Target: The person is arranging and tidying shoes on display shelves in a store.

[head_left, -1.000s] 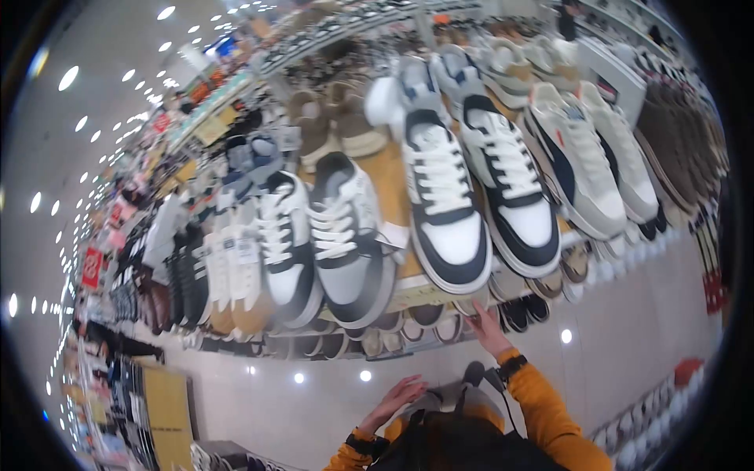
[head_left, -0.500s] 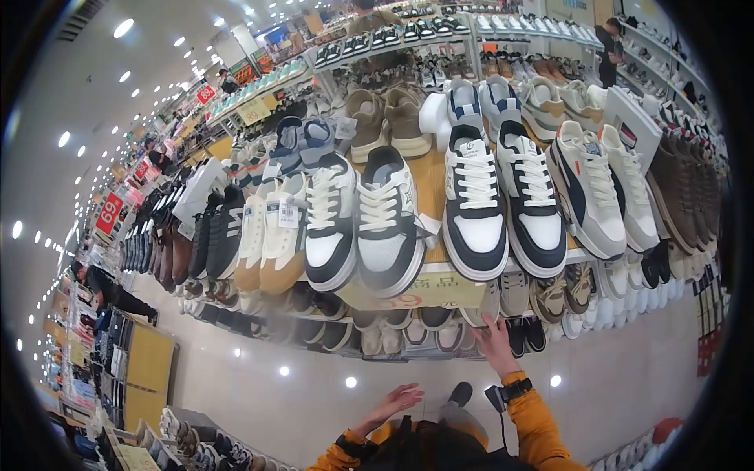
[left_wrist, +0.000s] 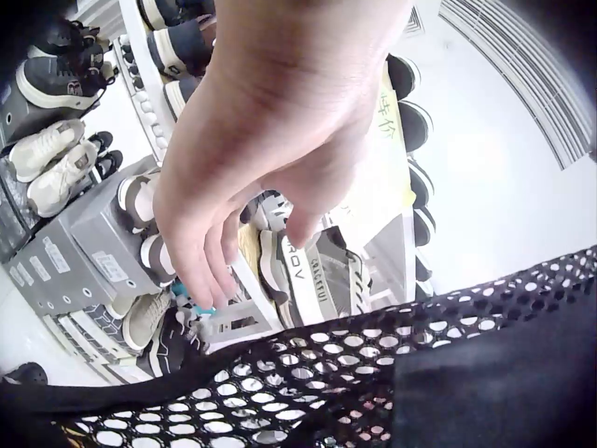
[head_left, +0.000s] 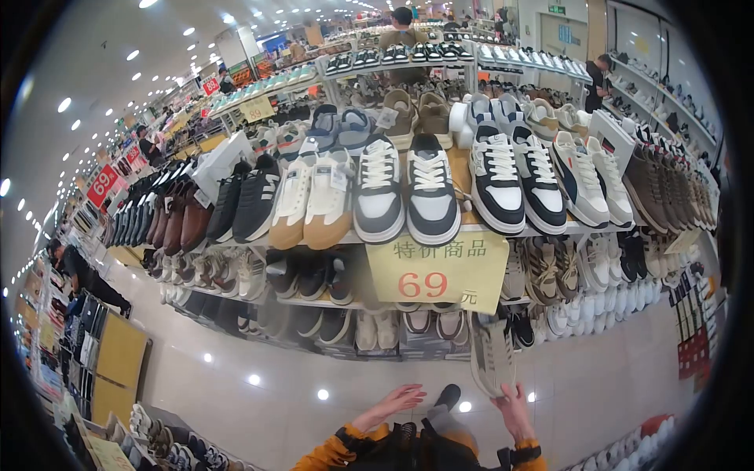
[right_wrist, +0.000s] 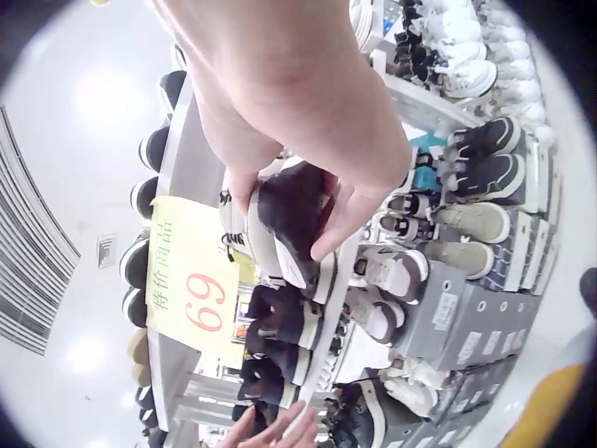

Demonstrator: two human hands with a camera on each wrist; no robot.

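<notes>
My right hand (head_left: 514,412) grips a light beige-grey sneaker (head_left: 492,357) by its near end, below the shelf edge. In the right wrist view, thumb and fingers pinch this sneaker (right_wrist: 270,247) from both sides, and a dark part of it shows between them. My left hand (head_left: 397,402) hovers in front of the rack with fingers loosely extended and nothing in them. In the left wrist view the same hand (left_wrist: 270,140) hangs with relaxed fingers, overlapping shoes on the rack behind.
Rows of sneakers fill the display rack (head_left: 463,229), black-and-white ones (head_left: 503,188) along its top front. A yellow price sign (head_left: 440,275) marked 69 hangs from the edge. Grey shoeboxes (right_wrist: 485,322) stand low down. Glossy floor (head_left: 236,361) lies below; other people stand farther off.
My right hand has gone from touching shoes on the lower shelf to drawing a beige-grey sneaker out toward me. The left hand stays about where it was. The head view has tilted and shifted.
</notes>
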